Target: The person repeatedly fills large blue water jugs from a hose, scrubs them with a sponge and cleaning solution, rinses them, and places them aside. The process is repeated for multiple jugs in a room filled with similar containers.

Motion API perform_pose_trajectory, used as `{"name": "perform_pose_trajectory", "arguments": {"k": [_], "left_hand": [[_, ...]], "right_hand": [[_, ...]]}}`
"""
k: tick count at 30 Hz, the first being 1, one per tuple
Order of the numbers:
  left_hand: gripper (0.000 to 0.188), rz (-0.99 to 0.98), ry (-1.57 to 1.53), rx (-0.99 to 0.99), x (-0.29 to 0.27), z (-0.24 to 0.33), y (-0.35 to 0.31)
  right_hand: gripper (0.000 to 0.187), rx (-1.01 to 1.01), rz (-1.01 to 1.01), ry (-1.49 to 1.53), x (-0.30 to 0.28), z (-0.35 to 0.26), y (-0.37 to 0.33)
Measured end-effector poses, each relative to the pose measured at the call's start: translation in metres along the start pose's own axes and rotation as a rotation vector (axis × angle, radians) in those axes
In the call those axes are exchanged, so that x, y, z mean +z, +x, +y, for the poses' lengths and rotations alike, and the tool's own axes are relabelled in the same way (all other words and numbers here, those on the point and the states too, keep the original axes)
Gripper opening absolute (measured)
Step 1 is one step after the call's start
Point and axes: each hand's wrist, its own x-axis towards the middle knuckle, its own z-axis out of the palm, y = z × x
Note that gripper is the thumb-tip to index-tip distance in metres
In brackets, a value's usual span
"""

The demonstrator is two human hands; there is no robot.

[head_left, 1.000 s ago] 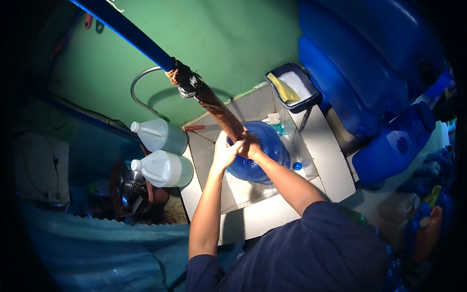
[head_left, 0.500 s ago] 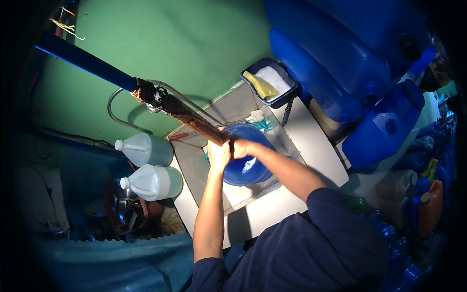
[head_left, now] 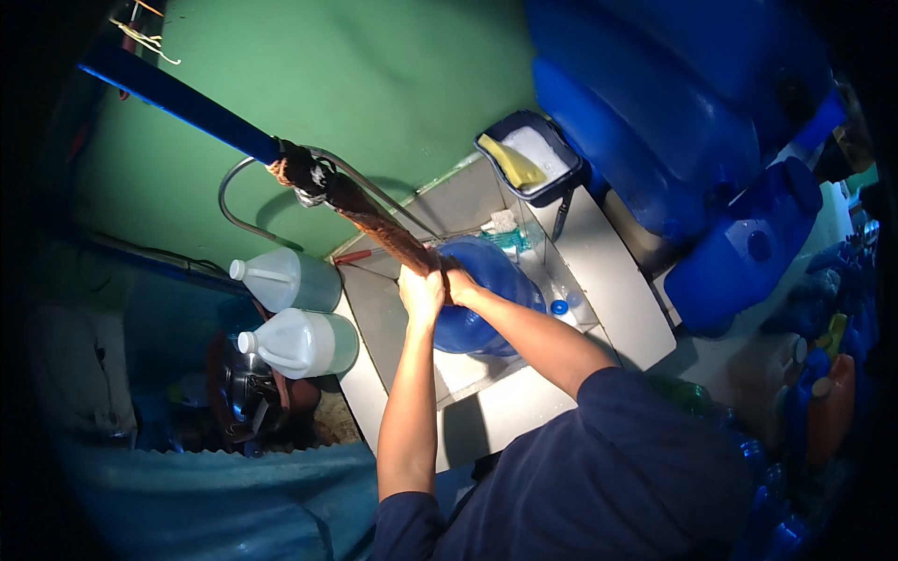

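A long blue pole (head_left: pixel 178 100) slants down from the upper left, its lower part bound in brown wrapping (head_left: pixel 384 230). Both hands meet at its lower end. My left hand (head_left: pixel 422 294) is closed at the wrapped end, thumb upward. My right hand (head_left: pixel 456 282) presses in from the other side, its fingers curled and partly hidden behind the wrapping. Under the hands a large translucent blue jug (head_left: pixel 475 323) lies in the tiled sink (head_left: pixel 367 297). Its mouth cannot be seen. A small blue cap (head_left: pixel 559 307) rests in the sink beside my right forearm.
Two whitish jugs (head_left: pixel 301 342) lie left of the sink. A dark tub (head_left: pixel 557 194) with white contents and a yellow sponge (head_left: pixel 516 169) sits on the far right ledge. Big blue containers (head_left: pixel 645 122) crowd the right. A thin hose (head_left: pixel 224 198) curves along the green wall.
The blue jug has shifted slightly and reaches farther right in the sink. The blue cap has come into view. Both hands keep their hold at the wrapped end.
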Motion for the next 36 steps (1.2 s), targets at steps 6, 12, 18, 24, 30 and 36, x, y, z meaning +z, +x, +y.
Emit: {"name": "perform_pose_trajectory", "arguments": {"k": [6, 12, 18, 24, 30, 36], "left_hand": [[0.034, 0.107, -0.204, -0.009, 0.021, -0.01, 0.001], [0.04, 0.208, -0.223, -0.012, 0.032, -0.015, 0.002], [0.036, 0.19, -0.256, 0.033, 0.031, -0.019, 0.004], [0.032, 0.198, -0.288, 0.058, 0.033, -0.018, 0.001], [0.031, 0.192, -0.272, 0.05, 0.03, -0.015, 0.0], [0.032, 0.191, -0.253, 0.069, 0.03, -0.016, -0.001]], "right_hand": [[0.041, 0.209, 0.006, 0.076, 0.002, 0.0, 0.003], [0.043, 0.439, 0.097, 0.744, 0.007, -0.002, 0.006], [0.042, 0.401, -0.028, 0.457, 0.01, 0.004, 0.006], [0.036, 0.198, 0.019, 0.087, 0.009, 0.009, 0.0], [0.028, 0.189, 0.065, 0.23, 0.008, 0.005, -0.005], [0.024, 0.115, 0.125, 0.161, 0.006, 0.004, -0.007]]}}
